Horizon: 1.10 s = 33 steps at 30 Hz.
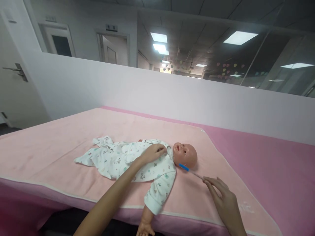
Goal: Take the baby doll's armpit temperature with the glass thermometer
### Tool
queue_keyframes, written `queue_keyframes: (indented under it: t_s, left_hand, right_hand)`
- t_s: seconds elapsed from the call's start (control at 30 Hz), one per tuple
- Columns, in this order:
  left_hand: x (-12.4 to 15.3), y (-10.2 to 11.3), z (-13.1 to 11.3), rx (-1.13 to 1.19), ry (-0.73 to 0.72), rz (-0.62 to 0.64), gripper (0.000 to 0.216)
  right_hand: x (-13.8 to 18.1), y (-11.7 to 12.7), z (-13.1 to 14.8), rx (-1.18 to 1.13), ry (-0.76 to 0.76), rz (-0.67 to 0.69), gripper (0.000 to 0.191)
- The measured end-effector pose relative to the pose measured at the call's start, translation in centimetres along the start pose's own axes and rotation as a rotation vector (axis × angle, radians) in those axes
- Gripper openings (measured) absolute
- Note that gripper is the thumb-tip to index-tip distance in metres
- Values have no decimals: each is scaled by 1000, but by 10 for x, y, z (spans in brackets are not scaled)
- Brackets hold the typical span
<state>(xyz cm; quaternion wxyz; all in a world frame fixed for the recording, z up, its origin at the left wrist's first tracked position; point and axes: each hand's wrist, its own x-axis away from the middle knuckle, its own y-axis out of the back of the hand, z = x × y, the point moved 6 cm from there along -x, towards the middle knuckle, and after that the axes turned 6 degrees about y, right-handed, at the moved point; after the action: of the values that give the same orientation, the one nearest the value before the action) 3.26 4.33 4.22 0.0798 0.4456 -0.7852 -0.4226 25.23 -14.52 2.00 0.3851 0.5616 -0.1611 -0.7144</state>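
A baby doll (pixel 185 155) lies on its back, its head to the right, dressed in a white outfit with small prints (pixel 157 168). Across its chest rests my left hand (pixel 154 153), fingers curled and closed on the outfit near the collar; the fingertips are partly hidden. My right hand (pixel 222 198) pinches the end of a thin pale stick with a blue tip (pixel 183 167). That blue tip is beside the doll's ear and cheek, on the side nearest me; whether it touches is hard to tell. One doll arm hangs over the front edge.
A pale pink pad with a white border (pixel 73 131) lies under the doll on a darker pink surface (pixel 246 150). Behind stands a low white wall (pixel 152 91) with glass above it. At the left is a door with a metal handle (pixel 21 71).
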Motion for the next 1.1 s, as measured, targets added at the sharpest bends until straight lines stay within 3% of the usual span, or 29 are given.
queue_keyframes:
  t_s: [0.13, 0.23, 0.4, 0.5, 0.6, 0.67, 0.73, 0.9, 1.1]
  left_hand:
    - [-3, 2, 11, 239, 33, 89, 31]
    - [-3, 0, 18, 330, 93, 79, 26]
    - [1, 0, 20, 329, 133, 31, 26]
    - [3, 2, 15, 265, 100, 29, 26]
    - [3, 3, 13, 264, 81, 21, 23]
    - [2, 2, 15, 333, 82, 29, 20]
    - [0, 0, 21, 460, 113, 42, 17]
    - [-6, -5, 48, 870, 319, -8, 15]
    - [-10, -6, 62, 1128, 398, -63, 20]
  right_hand:
    - [38, -13, -16, 106, 69, -43, 35]
    - [51, -20, -15, 190, 115, -60, 38]
    - [52, -36, -13, 286, 81, 93, 39]
    - [32, -33, 8, 347, 61, 117, 37]
    - [-6, -32, 57, 324, 159, 13, 30]
    - [-34, -49, 95, 197, 287, 14, 23]
    - [-61, -74, 118, 86, 317, 19, 22]
    - [-96, -135, 119, -190, 168, 18, 21]
    - [-84, -140, 103, -398, 64, -160, 30]
